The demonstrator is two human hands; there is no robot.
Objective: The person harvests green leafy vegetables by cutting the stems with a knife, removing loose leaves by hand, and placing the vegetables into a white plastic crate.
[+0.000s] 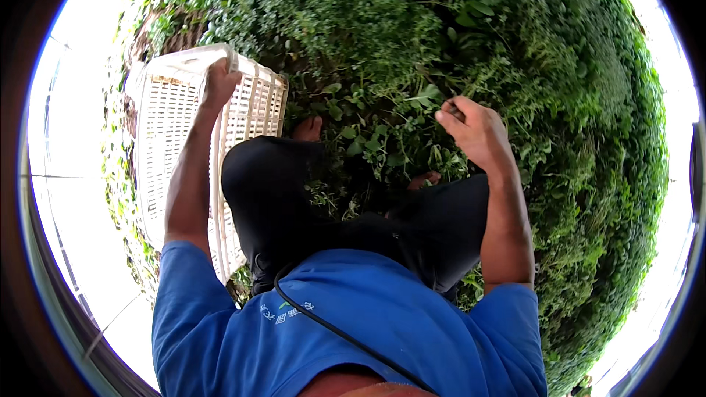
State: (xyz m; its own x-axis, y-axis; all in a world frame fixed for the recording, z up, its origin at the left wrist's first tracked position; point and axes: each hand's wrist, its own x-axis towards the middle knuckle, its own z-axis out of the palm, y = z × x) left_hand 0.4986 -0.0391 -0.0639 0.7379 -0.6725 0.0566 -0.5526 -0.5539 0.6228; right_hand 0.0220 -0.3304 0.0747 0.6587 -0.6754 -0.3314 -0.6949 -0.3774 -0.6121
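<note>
My left hand (221,84) grips the rim of a white plastic crate (263,94) with slatted, openwork walls. The crate is tilted and stands at my left, beside my bent knee. My right hand (475,128) is closed around a small dark tool (454,108); its far end is lost among the stems, so I cannot tell its exact kind. Just beyond those fingers a pale-green lobed leaf (426,95) stands out from the low leafy plants (375,140) between my feet.
Dense green plants (364,16) spread ahead and along my right side. Brown soil (179,30) shows beyond the crate. My bare left foot (309,129) and right foot (424,180) are among the plants. A black cord (347,331) crosses my blue shirt, which bears writing.
</note>
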